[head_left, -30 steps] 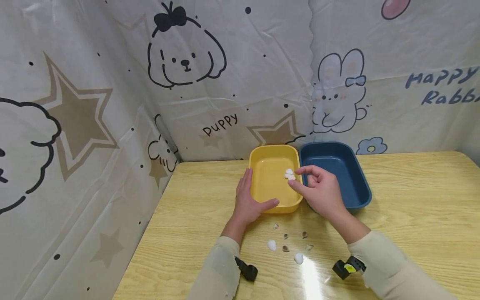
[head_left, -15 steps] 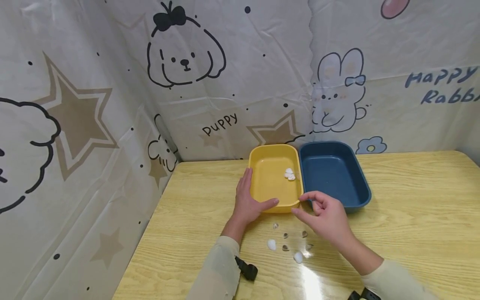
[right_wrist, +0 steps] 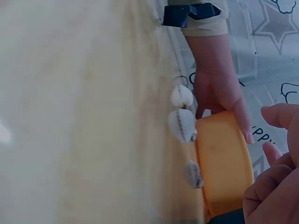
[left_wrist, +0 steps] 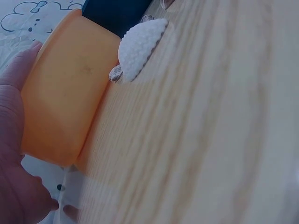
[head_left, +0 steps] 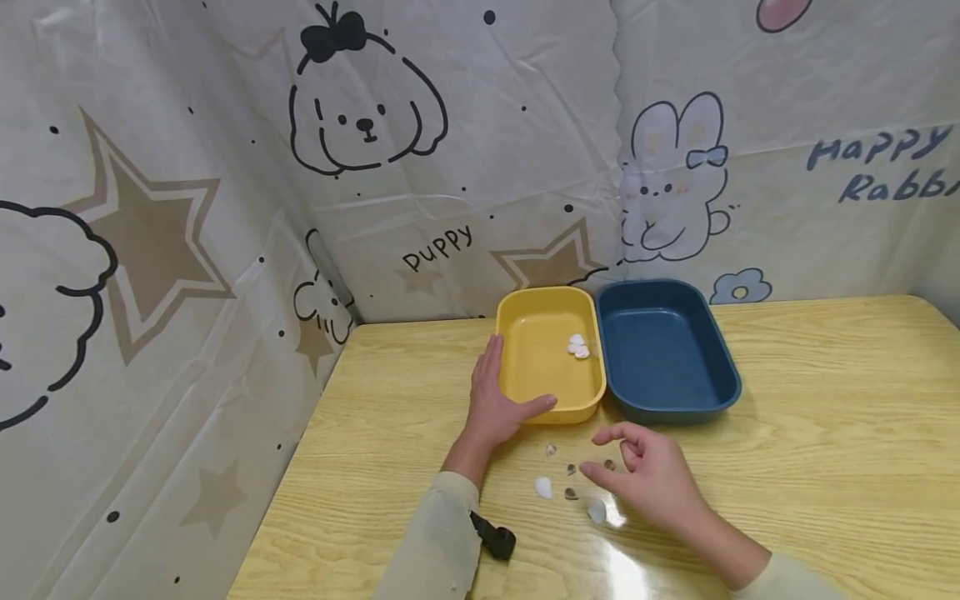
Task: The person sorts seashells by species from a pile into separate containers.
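My left hand (head_left: 498, 402) rests against the yellow bin (head_left: 551, 304), fingers along its left wall and thumb laid over the front rim. In the left wrist view the thumb (left_wrist: 18, 67) reaches the bin's upper edge. A small cluster of white seashells (head_left: 578, 347) lies inside, by the right wall. My right hand (head_left: 655, 477) hovers over the table's loose shells, thumb and index finger apart with nothing between them. Near it are a small brown seashell (head_left: 609, 465) and a white seashell (head_left: 597, 511). Another white seashell (head_left: 543, 487) lies farther left.
A dark blue bin (head_left: 667, 358) stands against the yellow one's right side. More small shells, including a brown spiral-looking one (head_left: 571, 493), are scattered on the wooden table (head_left: 840, 417). A cartoon-printed cloth (head_left: 525, 167) hangs behind the table.
My right hand has moved from above the yellow bin's white shells down towards me, over the shells on the table. The left hand has stayed on the bin.
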Demonstrator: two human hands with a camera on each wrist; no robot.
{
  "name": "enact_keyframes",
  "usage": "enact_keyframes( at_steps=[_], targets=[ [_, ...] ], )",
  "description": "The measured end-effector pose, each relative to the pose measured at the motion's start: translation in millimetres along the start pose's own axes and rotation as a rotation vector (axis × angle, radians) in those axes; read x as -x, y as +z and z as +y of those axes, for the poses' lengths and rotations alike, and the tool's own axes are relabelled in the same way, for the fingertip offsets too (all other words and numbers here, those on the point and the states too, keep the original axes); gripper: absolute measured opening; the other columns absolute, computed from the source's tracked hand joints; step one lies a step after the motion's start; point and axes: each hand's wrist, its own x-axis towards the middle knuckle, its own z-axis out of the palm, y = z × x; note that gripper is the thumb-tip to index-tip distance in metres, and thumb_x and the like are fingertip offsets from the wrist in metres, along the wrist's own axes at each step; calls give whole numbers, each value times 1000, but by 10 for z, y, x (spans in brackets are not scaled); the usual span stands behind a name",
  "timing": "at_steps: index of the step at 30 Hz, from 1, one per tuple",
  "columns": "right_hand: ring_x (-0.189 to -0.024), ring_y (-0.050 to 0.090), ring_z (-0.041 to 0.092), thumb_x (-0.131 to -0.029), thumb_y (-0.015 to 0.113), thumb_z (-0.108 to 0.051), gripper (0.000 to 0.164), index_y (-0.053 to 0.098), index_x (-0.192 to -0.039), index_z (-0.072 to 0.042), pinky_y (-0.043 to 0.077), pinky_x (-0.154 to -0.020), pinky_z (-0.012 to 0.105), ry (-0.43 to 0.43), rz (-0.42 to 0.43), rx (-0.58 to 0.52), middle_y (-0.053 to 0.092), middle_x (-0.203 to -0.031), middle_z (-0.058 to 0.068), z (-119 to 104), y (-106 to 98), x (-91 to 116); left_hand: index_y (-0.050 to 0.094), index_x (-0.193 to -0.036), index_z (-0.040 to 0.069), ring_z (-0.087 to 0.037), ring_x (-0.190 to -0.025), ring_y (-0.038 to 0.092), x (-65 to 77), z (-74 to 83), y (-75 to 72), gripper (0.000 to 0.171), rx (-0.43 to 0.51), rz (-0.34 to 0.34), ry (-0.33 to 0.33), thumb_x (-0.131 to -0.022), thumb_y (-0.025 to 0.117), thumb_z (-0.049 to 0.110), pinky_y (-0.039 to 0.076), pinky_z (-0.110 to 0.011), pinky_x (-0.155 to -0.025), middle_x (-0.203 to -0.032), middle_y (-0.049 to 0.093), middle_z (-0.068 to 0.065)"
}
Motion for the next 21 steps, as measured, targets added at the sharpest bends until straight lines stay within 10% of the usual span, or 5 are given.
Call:
enact_keyframes(
  at_steps=[21],
  targets=[
    [-47, 28, 6, -71, 92, -28, 35, 71, -95, -14, 32, -48, 25, 168, -112, 114, 33, -54, -7, 205, 56, 204, 13, -162, 25, -26, -150, 9, -2, -5, -4, 124, 12, -1, 2, -68, 87, 56, 17, -47, -117, -165, 9, 11]
  ],
)
